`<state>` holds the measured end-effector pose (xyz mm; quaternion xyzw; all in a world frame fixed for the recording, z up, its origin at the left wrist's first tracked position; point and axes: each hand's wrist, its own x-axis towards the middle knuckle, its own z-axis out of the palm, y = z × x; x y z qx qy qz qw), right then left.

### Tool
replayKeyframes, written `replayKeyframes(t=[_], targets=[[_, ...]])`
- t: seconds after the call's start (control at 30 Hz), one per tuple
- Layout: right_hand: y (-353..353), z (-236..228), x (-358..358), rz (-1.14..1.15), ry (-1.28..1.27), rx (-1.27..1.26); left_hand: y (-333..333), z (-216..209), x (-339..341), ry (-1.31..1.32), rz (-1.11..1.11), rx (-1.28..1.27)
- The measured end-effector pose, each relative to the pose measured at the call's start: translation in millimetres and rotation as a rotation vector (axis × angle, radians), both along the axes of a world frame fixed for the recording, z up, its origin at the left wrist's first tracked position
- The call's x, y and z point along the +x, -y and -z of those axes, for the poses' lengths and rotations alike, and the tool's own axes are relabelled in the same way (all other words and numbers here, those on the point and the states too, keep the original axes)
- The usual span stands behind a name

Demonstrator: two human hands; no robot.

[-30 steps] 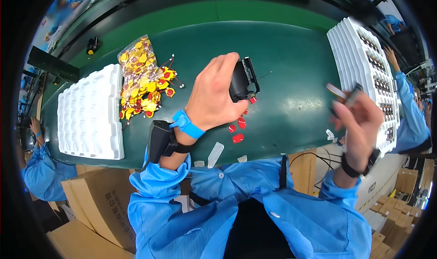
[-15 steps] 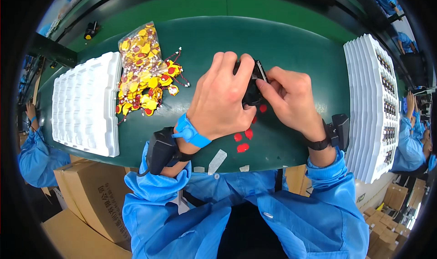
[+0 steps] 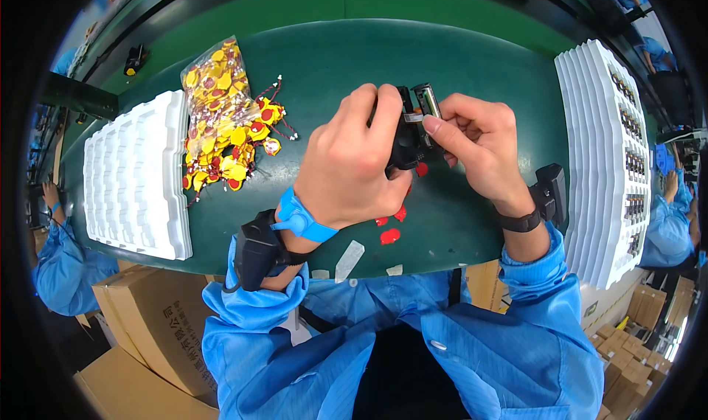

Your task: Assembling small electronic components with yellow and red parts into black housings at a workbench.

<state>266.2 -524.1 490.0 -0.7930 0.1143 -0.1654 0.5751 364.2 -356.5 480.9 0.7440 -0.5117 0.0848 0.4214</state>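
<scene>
In my left hand [image 3: 354,154] is a small black device [image 3: 404,153], the fingers wrapped over its left side and hiding much of it. A narrow, glossy dark panel [image 3: 426,101] with a bright edge stands out at the device's right side. The thumb of my right hand [image 3: 479,143] presses on this panel, its other fingers curled behind. Whether the panel is joined to the device, I cannot tell. Beneath the hands, several small red pieces [image 3: 390,236] lie on the green table [image 3: 317,58].
At the left stand stacked white moulded trays [image 3: 136,176], beside a clear bag [image 3: 217,88] and loose pile of yellow-and-red parts [image 3: 236,151] with wires. More white trays [image 3: 590,162] holding small dark parts rise at the right. A translucent strip [image 3: 349,261] lies near the front edge.
The glossy panel now stands farther out from the black device, showing more of its face. My right hand has turned and its thumb has shifted onto the panel. My left hand keeps its hold.
</scene>
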Motion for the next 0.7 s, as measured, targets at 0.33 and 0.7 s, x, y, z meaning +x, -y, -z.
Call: replayKeyframes(t=[0.33, 0.7], targets=[[-4.3, 9.6, 0.6, -0.033, 0.037, -0.009, -1.7, 4.0, 4.8, 0.140, 0.059, -0.112], [-5.4, 15.7, 4.3, 0.011, 0.181, -0.220, 3.5, 10.7, 2.2, 0.046, 0.043, -0.169]])
